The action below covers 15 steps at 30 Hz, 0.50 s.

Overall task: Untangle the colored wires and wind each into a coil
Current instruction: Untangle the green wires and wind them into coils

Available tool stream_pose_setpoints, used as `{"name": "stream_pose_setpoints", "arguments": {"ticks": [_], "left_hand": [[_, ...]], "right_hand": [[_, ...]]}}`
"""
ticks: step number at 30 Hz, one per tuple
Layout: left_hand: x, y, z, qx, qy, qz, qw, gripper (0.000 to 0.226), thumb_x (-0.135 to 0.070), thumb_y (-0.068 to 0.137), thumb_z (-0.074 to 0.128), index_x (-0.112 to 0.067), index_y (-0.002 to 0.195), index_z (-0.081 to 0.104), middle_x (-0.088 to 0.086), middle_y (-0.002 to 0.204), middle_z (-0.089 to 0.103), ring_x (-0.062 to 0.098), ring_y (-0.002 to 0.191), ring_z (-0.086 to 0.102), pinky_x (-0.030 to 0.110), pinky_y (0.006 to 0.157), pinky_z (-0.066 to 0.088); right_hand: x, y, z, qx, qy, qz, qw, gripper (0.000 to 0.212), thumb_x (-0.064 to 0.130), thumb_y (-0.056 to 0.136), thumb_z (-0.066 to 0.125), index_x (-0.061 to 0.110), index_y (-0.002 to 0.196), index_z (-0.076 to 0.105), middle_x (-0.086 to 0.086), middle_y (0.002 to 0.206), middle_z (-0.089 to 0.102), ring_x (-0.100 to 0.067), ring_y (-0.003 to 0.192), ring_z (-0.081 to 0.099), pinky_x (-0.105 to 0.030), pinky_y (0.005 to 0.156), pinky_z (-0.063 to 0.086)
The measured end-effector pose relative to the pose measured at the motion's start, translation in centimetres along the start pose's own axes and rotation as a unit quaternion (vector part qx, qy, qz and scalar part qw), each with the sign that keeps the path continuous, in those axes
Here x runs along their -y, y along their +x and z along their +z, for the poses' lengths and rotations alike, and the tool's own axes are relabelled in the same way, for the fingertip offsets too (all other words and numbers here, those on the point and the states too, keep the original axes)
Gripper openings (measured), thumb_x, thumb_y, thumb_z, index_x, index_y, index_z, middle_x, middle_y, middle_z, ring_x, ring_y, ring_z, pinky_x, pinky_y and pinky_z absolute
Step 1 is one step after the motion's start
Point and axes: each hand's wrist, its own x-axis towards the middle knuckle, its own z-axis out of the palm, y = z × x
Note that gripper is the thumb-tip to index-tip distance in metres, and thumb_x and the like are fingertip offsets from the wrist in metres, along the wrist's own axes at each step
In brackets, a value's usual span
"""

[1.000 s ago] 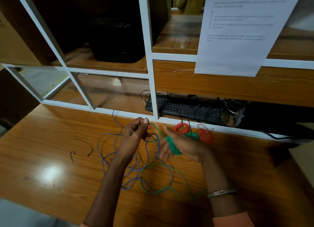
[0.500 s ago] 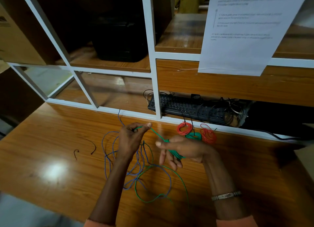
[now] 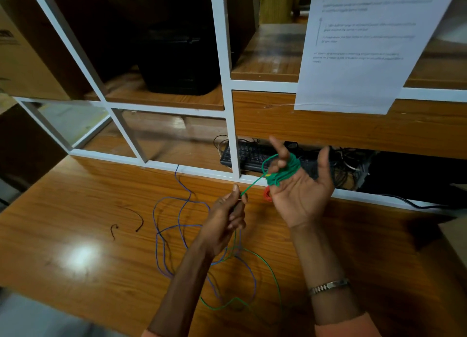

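Note:
My right hand (image 3: 299, 185) is raised palm up, with a green wire coil (image 3: 284, 171) wound around its fingers. A taut green strand runs from the coil down to my left hand (image 3: 228, 216), which pinches it between thumb and fingers. The loose rest of the green wire (image 3: 274, 273) loops on the wooden table (image 3: 75, 210) below my arms, crossing a tangled blue wire (image 3: 174, 225). A red wire coil (image 3: 266, 194) shows partly behind my right hand.
Two short dark wire scraps (image 3: 136, 223) lie on the table to the left. A white-framed shelf unit (image 3: 228, 124) stands along the back, with a black keyboard (image 3: 249, 156) and cables in its lower opening. A printed sheet (image 3: 361, 46) hangs at upper right.
My right hand has risen and turned palm up with the green coil on its fingers. My left hand moved right, closer to it, and the loose green loop on the table shrank.

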Motion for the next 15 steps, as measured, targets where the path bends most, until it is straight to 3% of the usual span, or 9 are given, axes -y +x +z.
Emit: {"name": "stream_pose_setpoints", "arguments": {"ticks": [2,4,6,8,10,11,13,15], "left_hand": [[0.3,0.3,-0.6,0.004,0.014,0.004,1.000,0.032,-0.042,0.102,0.060,-0.018,0.081,0.061,-0.008,0.056,0.024,0.005,0.045,0.019,0.019,0.046,0.031],[0.4,0.4,-0.9,0.003,0.090,0.029,0.996,0.031,-0.040,0.097,0.063,-0.018,0.077,0.056,-0.006,0.060,0.030,0.006,0.052,0.028,0.021,0.056,0.039],[0.2,0.1,-0.7,0.008,0.166,0.049,0.985,0.034,-0.039,0.098,0.065,-0.017,0.075,0.052,-0.005,0.066,0.039,0.006,0.060,0.039,0.021,0.067,0.044],[-0.1,0.0,-0.4,0.009,0.193,0.059,0.979,0.038,-0.037,0.100,0.066,-0.017,0.071,0.053,-0.002,0.067,0.045,0.005,0.061,0.040,0.017,0.064,0.038],[-0.6,-0.1,-0.2,0.004,0.204,0.076,0.976,0.036,-0.037,0.099,0.065,-0.013,0.072,0.062,0.009,0.069,0.042,0.009,0.060,0.034,0.021,0.059,0.030],[-1.0,0.0,-0.3,0.000,0.213,0.085,0.973,0.035,-0.035,0.099,0.066,-0.012,0.074,0.067,0.012,0.071,0.039,0.011,0.061,0.031,0.025,0.058,0.027],[-1.8,0.4,-0.2,-0.008,0.222,0.112,0.969,0.030,-0.031,0.100,0.068,-0.014,0.076,0.072,0.015,0.072,0.040,0.012,0.064,0.032,0.027,0.060,0.027],[-2.6,0.9,0.1,-0.010,0.225,0.138,0.965,0.025,-0.028,0.099,0.071,-0.017,0.078,0.075,0.024,0.075,0.051,0.015,0.071,0.043,0.027,0.068,0.037]], "right_hand": [[0.9,0.1,0.0,-0.021,0.005,-0.037,0.999,0.097,0.069,0.099,0.043,-0.010,0.154,0.029,-0.018,0.134,0.061,-0.023,0.116,0.060,-0.029,0.106,0.041],[1.3,0.1,0.0,-0.048,-0.016,-0.057,0.997,0.094,0.067,0.099,0.044,-0.009,0.153,0.030,-0.024,0.151,0.048,-0.029,0.138,0.051,-0.034,0.120,0.031],[1.3,0.3,-0.2,-0.091,-0.089,-0.082,0.988,0.093,0.064,0.098,0.047,-0.007,0.154,0.027,-0.025,0.153,0.047,-0.032,0.142,0.048,-0.038,0.123,0.028],[1.2,0.6,-0.1,-0.153,-0.218,-0.105,0.958,0.086,0.062,0.100,0.043,0.004,0.159,0.021,-0.022,0.155,0.045,-0.028,0.143,0.048,-0.039,0.123,0.027],[1.0,0.8,0.1,-0.221,-0.381,-0.080,0.894,0.068,0.063,0.104,0.032,0.022,0.158,0.022,-0.012,0.163,0.036,-0.021,0.148,0.038,-0.040,0.125,0.023],[0.9,0.8,0.2,-0.248,-0.461,-0.048,0.850,0.069,0.067,0.102,0.029,0.026,0.158,0.027,-0.006,0.164,0.033,-0.020,0.150,0.034,-0.041,0.124,0.022],[0.5,0.7,-0.2,-0.276,-0.586,0.071,0.758,0.083,0.084,0.091,0.029,0.034,0.157,0.031,-0.001,0.164,0.035,-0.022,0.149,0.033,-0.045,0.119,0.027],[-0.4,0.4,-0.3,-0.250,-0.643,0.214,0.692,0.097,0.094,0.080,0.033,0.029,0.150,0.046,-0.002,0.152,0.051,-0.022,0.139,0.047,-0.042,0.110,0.034]]}}
